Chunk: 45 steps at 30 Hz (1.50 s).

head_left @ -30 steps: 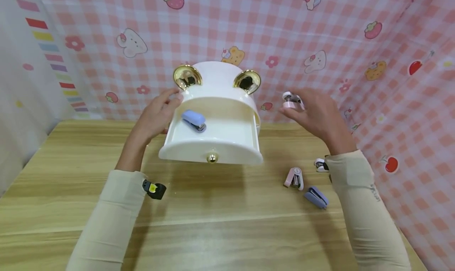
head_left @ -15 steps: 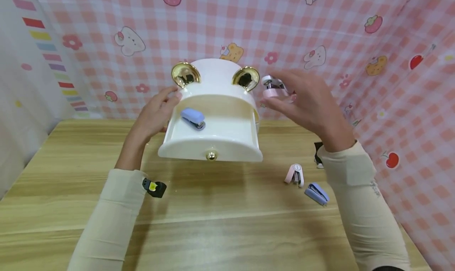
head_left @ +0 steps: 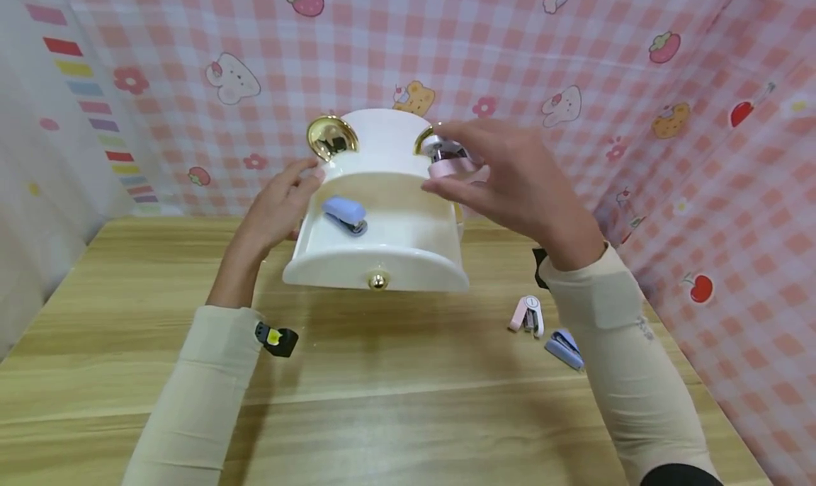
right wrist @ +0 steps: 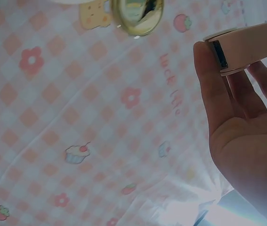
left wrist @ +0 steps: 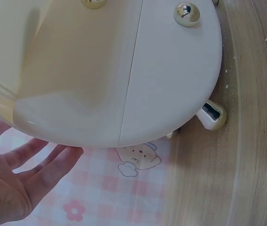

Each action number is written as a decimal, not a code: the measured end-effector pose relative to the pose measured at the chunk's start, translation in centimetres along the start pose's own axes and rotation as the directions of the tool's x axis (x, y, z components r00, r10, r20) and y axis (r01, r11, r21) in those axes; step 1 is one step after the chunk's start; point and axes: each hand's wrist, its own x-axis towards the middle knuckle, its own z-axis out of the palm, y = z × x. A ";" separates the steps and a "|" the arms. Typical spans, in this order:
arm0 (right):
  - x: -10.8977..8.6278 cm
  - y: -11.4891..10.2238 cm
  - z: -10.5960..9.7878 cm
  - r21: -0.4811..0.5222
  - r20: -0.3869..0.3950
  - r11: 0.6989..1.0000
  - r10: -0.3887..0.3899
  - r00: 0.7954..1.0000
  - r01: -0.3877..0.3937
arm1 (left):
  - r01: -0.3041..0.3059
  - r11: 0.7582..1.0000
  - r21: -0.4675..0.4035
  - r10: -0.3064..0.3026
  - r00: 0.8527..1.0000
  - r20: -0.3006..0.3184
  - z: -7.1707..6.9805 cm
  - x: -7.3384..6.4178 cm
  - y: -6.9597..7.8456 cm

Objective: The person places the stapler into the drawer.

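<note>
A white cabinet [head_left: 385, 142] with gold round ears stands at the back of the table, its drawer [head_left: 417, 270] pulled out. Inside the drawer, toward the left, lies a blue mini stapler [head_left: 344, 211]. My left hand [head_left: 279, 206] rests its fingertips against the cabinet's left side; in the left wrist view those extended fingers [left wrist: 53, 169] touch the curved edge. Between thumb and fingers, my right hand [head_left: 510, 178] pinches a pink and white mini stapler [head_left: 449, 166] above the drawer's right rear, in front of the right ear. The right wrist view shows this stapler [right wrist: 251, 47] from its pink side.
On the table right of the cabinet sit another pink and white stapler [head_left: 528, 316] and a second blue stapler [head_left: 564, 349], partly behind my right sleeve. A gold knob [head_left: 378, 280] juts from the drawer front. A checked pink cloth [head_left: 497, 61] hangs behind.
My right hand has carried the pink and white stapler leftward, from beside the cabinet to over the drawer's right rear. My left hand has stayed at the cabinet's side.
</note>
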 end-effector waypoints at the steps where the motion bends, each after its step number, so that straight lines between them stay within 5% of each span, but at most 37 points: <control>1: 0.2 -0.3 0.2 0.003 0.010 1.000 -0.012 1.000 0.012 | 0.001 1.000 -0.002 -0.001 1.000 -0.001 0.0 0.0 0.0; 12: 1.4 -2.2 1.8 0.005 0.161 1.000 -0.009 0.987 0.008 | -0.010 1.000 -0.009 0.009 1.000 -0.013 0.1 0.1 -0.3; 19: 1.4 -1.7 3.3 0.015 0.250 0.999 0.025 0.968 -0.030 | -0.014 1.000 -0.002 0.014 1.000 -0.010 0.3 0.2 -0.4; 25: 1.3 -1.0 4.7 0.127 0.276 0.992 -0.021 0.961 -0.014 | -0.011 1.000 -0.014 0.011 1.000 -0.003 0.4 0.3 -0.5; 31: 1.2 -0.6 5.7 0.132 0.319 0.991 -0.031 0.947 -0.012 | -0.011 1.000 0.009 0.011 1.000 -0.013 0.5 0.3 -0.7; 45: 0.9 -0.3 7.9 0.001 0.388 0.998 0.064 0.919 -0.070 | -0.027 0.999 -0.047 0.026 1.000 -0.007 0.5 0.3 -0.5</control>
